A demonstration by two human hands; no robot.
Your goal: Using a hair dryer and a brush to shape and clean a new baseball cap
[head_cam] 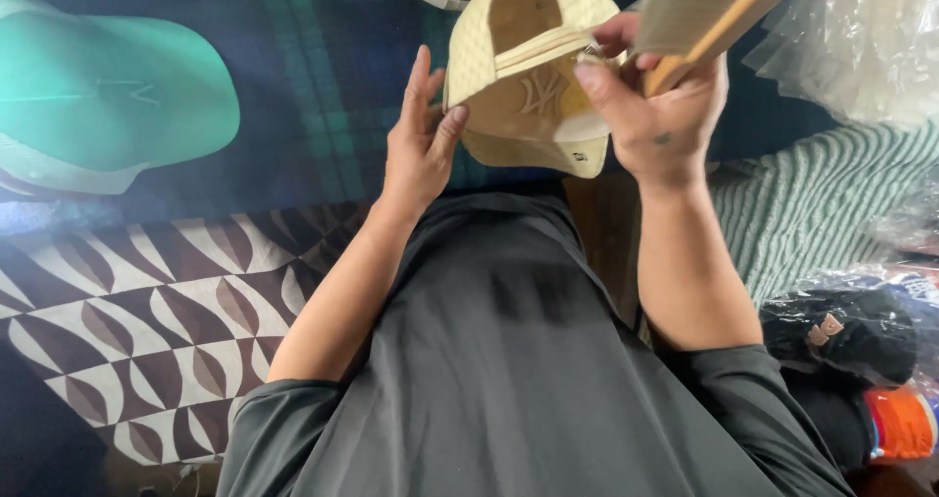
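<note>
A beige baseball cap (528, 76) with an embroidered emblem on its front is held up in front of my chest. My left hand (421, 135) rests flat against the cap's left edge, fingers straight. My right hand (655, 106) grips the cap's right side, and a wooden-handled brush (704, 13) is pinched in the same hand, sticking up to the right. The cap's brim points toward me.
A mint green cap (108, 106) lies at the left on a dark plaid blanket (313, 86). A brown and white patterned cloth (147, 311) is below it. Clear plastic bags (861, 37), a striped green fabric (822, 213), a black cap (841, 331) and an orange item (900, 424) sit at the right.
</note>
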